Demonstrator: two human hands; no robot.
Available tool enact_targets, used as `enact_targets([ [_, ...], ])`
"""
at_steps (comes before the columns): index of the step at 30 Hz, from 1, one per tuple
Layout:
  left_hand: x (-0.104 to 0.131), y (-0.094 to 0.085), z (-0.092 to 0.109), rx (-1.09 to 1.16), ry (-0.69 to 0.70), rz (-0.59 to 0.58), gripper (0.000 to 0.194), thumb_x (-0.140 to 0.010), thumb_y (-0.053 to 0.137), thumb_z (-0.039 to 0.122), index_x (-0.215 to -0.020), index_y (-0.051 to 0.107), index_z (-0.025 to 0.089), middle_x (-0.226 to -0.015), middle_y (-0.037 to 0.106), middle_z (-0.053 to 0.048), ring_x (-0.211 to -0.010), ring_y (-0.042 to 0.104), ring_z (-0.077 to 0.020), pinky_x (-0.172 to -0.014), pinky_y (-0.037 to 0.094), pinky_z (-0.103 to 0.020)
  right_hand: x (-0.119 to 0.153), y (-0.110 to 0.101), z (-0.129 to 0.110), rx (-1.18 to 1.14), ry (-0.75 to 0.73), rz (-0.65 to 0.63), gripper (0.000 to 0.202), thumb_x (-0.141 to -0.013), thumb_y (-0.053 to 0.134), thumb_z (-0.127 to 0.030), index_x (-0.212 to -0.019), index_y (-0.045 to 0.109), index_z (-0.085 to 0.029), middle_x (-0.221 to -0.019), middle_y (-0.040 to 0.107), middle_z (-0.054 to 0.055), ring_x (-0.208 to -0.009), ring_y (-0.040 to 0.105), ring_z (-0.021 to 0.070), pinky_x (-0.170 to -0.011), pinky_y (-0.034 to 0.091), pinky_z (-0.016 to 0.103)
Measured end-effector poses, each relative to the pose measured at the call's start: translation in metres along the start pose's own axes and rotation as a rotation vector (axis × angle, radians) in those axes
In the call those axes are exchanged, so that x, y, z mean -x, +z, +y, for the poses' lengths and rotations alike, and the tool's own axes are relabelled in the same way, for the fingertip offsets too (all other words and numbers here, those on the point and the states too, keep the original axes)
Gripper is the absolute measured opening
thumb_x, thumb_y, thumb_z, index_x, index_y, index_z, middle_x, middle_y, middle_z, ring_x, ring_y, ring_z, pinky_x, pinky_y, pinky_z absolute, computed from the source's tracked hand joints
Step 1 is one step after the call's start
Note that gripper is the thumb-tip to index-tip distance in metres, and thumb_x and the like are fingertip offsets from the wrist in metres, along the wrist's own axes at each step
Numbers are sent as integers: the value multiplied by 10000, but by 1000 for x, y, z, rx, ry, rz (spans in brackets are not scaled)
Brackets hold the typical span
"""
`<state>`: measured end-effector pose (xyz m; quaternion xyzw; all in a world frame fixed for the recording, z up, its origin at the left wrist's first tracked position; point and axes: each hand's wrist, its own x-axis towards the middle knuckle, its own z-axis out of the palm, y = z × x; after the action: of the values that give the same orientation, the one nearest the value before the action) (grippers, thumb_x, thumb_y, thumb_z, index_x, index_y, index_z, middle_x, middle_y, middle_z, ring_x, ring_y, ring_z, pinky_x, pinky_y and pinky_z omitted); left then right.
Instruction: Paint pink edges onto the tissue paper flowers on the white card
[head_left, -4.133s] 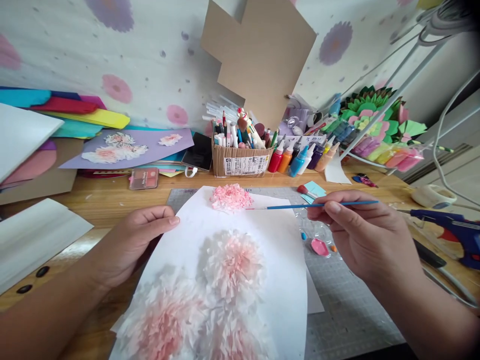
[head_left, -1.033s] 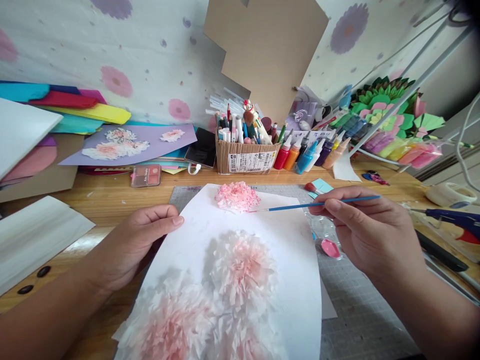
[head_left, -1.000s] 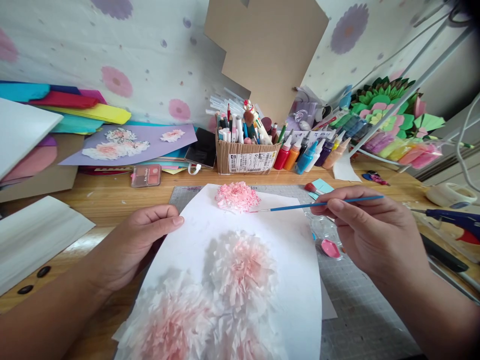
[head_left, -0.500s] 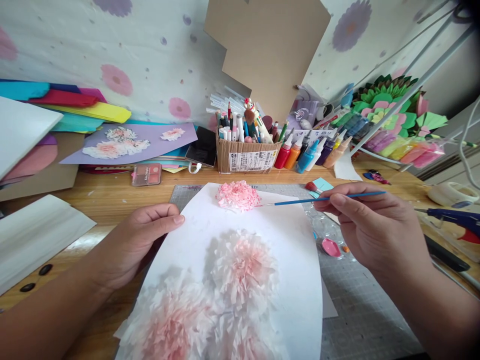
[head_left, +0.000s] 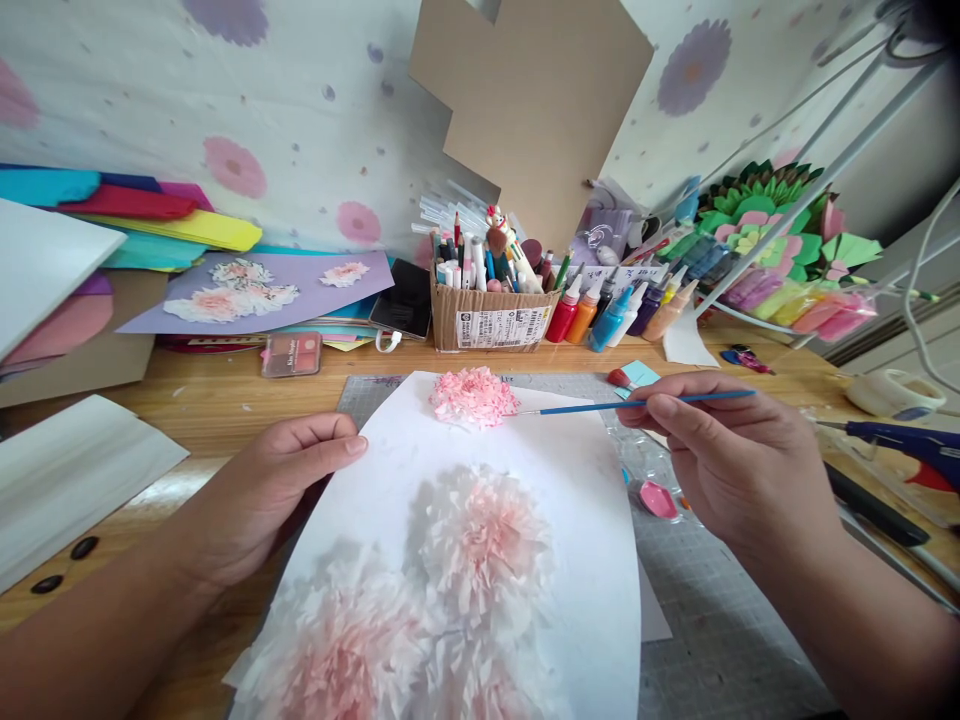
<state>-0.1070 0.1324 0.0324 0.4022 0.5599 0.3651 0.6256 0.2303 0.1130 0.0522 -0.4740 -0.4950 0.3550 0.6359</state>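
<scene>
A white sheet of paper (head_left: 585,480) carries several ruffled paper flowers, white with pink centres. My left hand (head_left: 300,465) pinches the sheet's left edge between thumb and fingers. In my right hand (head_left: 720,440) is a thin blue paintbrush (head_left: 577,407), held nearly level. Its tip is at the right side of the small flower (head_left: 472,395) at the sheet's far end, whose petals have deeper pink edges. Closer to me on the sheet are a larger flower (head_left: 487,540) and two more, partly cut off by the bottom of the view.
A grey cutting mat (head_left: 720,620) lies under the sheet, with a pink paint well (head_left: 660,499) on it. Behind stand a cardboard box (head_left: 491,320) of pens and several paint bottles (head_left: 613,320). A glue gun (head_left: 900,440) lies at right, a blush palette (head_left: 291,355) at left.
My right hand and the paintbrush have shifted slightly left in view, with the tip still beside the small flower. My left hand keeps its hold on the sheet.
</scene>
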Motion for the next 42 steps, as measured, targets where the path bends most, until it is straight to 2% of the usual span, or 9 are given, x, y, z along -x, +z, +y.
enact_targets([
  [8, -1, -2, -1, -18, -6, 7, 406, -642, 843, 452, -573, 541, 191, -511, 485, 79, -431, 399, -77, -385, 323, -157, 2, 3, 0, 18, -28, -12, 105, -739, 842, -306, -784, 753, -270, -767, 728, -15, -698, 702, 128, -719, 622, 266],
  [14, -1, -2, -2, -8, -3, 9, 421, -638, 849, 474, -576, 543, 191, -518, 495, 73, -436, 410, -81, -383, 328, -158, 5, 0, -3, 43, -25, 9, 127, -742, 842, -351, -782, 751, -273, -745, 725, -25, -746, 692, 112, -763, 600, 223],
  [23, -1, 0, -1, -9, -17, 9, 451, -620, 852, 508, -593, 527, 197, -538, 483, 73, -448, 417, -88, -399, 325, -165, 4, -2, 3, 117, -50, -38, 93, -778, 813, -319, -840, 758, -276, -805, 747, -4, -755, 722, 154, -710, 595, 266],
  [28, 1, 0, 0, -28, -17, 11, 469, -596, 854, 530, -584, 524, 196, -532, 480, 72, -448, 408, -89, -399, 317, -167, 5, -8, 2, 111, -64, -27, 107, -779, 809, -348, -848, 754, -289, -837, 747, -6, -863, 712, 172, -823, 584, 297],
  [35, 0, 0, 0, -17, -11, 7, 461, -611, 852, 522, -584, 530, 193, -532, 484, 73, -450, 412, -86, -401, 323, -164, 6, -5, 3, 100, -44, -37, 94, -785, 808, -312, -866, 759, -305, -833, 747, -25, -789, 705, 131, -734, 565, 236],
  [42, 0, -1, 0, -4, -5, 5, 431, -630, 855, 462, -571, 526, 191, -519, 488, 77, -434, 404, -79, -384, 323, -158, 6, -5, -4, 81, -56, -23, 97, -765, 824, -333, -813, 760, -279, -787, 731, -29, -785, 699, 115, -793, 567, 223],
])
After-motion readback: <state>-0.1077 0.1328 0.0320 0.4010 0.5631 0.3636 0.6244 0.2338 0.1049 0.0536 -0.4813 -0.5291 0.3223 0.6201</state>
